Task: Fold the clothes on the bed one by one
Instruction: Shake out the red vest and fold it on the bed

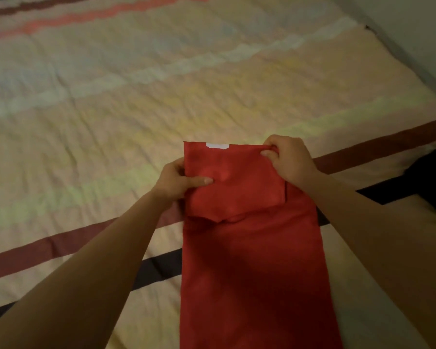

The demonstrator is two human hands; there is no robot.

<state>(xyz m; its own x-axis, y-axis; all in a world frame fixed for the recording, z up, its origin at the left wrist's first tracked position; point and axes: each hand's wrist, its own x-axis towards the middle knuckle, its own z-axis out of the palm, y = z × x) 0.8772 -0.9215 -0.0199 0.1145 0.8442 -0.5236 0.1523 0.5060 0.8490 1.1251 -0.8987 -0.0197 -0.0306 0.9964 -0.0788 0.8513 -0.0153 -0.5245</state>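
A red garment (252, 260), already narrowed into a long strip, is laid across the near edge of the bed (111, 109) and runs away from the person. Its far end is doubled back toward the near end, so a lengthwise fold is judged to be the step in hand. The left hand (179, 180) is curled round the left edge of the folded flap, thumb pressed flat on top. The right hand (287, 157) is closed on the far right corner, the cloth pinched between its fingers (268, 152). A white label (217, 145) is seen at the far crease. The next move is judged to call for squaring the edges and flattening the flap. Beyond lies striped bedding.
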